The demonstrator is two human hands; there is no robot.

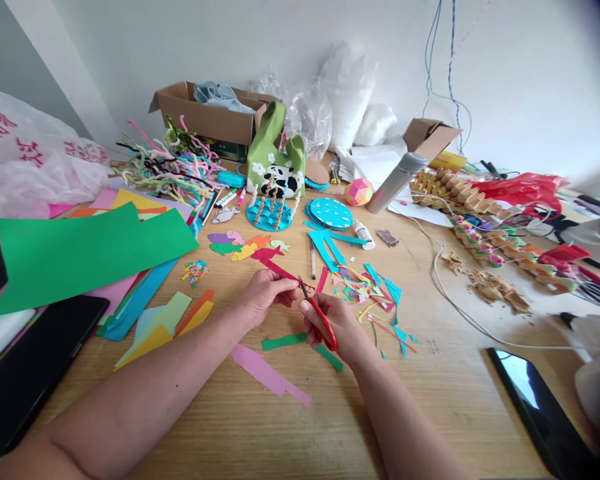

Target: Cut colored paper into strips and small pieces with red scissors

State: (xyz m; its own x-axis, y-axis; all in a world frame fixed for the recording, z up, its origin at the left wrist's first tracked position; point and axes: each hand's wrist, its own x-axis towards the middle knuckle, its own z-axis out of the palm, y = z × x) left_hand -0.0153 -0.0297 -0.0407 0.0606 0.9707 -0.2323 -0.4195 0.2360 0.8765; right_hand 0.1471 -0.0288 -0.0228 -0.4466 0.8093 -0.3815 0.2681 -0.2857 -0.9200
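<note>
My right hand (333, 323) is closed around red-handled scissors (321, 318), whose blades point up and left. My left hand (265, 293) pinches a dark pink paper strip (281, 270) that runs up and away from the fingers. The scissor tips meet the strip just beside my left fingertips. Under my hands lie green paper strips (284, 341) and a light pink paper piece (269, 373) on the wooden table (430, 393).
Coloured paper scraps (365, 287) lie right of my hands, paper fish cut-outs (245, 247) beyond them. A green paper sheet (85, 250) tops a stack at left. A phone (540, 400) lies at right, a dark tablet (30, 367) at left. Boxes, bags and pipe cleaners crowd the back.
</note>
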